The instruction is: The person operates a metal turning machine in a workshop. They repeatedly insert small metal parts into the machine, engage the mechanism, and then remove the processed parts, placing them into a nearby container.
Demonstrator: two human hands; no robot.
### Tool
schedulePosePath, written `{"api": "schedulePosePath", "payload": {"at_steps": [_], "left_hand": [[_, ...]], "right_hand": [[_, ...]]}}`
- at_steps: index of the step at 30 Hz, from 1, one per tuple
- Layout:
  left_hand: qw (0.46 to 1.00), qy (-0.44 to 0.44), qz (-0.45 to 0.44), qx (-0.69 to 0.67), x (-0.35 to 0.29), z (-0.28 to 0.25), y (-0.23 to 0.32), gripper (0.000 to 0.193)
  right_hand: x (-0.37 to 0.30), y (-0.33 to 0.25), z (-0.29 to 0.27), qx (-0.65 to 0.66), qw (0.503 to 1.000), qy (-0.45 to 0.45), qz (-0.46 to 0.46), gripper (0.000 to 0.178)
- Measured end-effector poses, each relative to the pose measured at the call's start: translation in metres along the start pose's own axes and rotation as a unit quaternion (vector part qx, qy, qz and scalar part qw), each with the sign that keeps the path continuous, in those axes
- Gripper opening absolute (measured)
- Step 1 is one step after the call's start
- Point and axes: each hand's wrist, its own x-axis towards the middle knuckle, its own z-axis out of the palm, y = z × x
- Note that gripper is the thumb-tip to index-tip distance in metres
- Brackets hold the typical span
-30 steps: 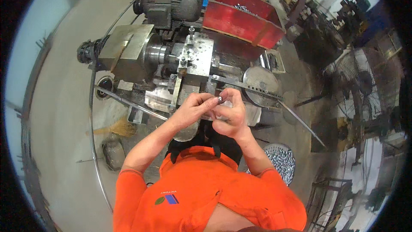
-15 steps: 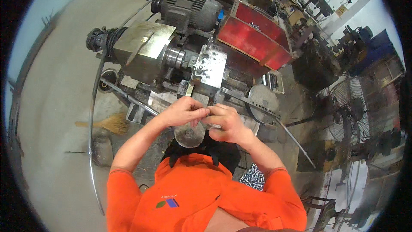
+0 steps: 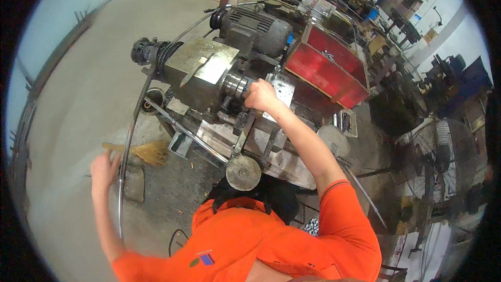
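My right hand (image 3: pixel 260 95) reaches forward to the small lathe and is closed right at the front of its round steel spindle nose (image 3: pixel 235 84). Whatever its fingers grip there is hidden by the hand. Beside it lies the bright steel tool block (image 3: pixel 283 91) of the slide, partly covered by my wrist. Off to the left, my left hand (image 3: pixel 104 168) is held out with its fingers apart and nothing visible in it. It is close to a long metal bar (image 3: pixel 121 177). A round handwheel (image 3: pixel 243 173) is in front of my body.
A red open box (image 3: pixel 326 81) with small metal pieces stands behind the slide. The ribbed motor (image 3: pixel 258 31) is at the back. A straw broom (image 3: pixel 148 152) lies on the left floor. To the right is a fan (image 3: pixel 441 151). Small shiny parts (image 3: pixel 311 226) sit beside my right side.
My hands were together above the handwheel and have parted. The right one has moved forward to the spindle; the left has swung far out to the left. The view has shifted slightly.
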Motion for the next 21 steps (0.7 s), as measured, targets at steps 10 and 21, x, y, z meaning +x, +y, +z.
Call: {"api": "schedulePosePath", "payload": {"at_steps": [10,21], "left_hand": [[0.983,0.012,-0.142,-0.115,-0.078,0.076,-0.022,0.026],[0.970,0.109,-0.028,0.216,0.079,0.091,-0.246,0.012]], "right_hand": [[0.004,0.004,-0.005,0.145,0.983,-0.009,-0.109,0.021],[0.009,-0.016,-0.026,0.142,0.988,-0.053,-0.026,0.021]]}}
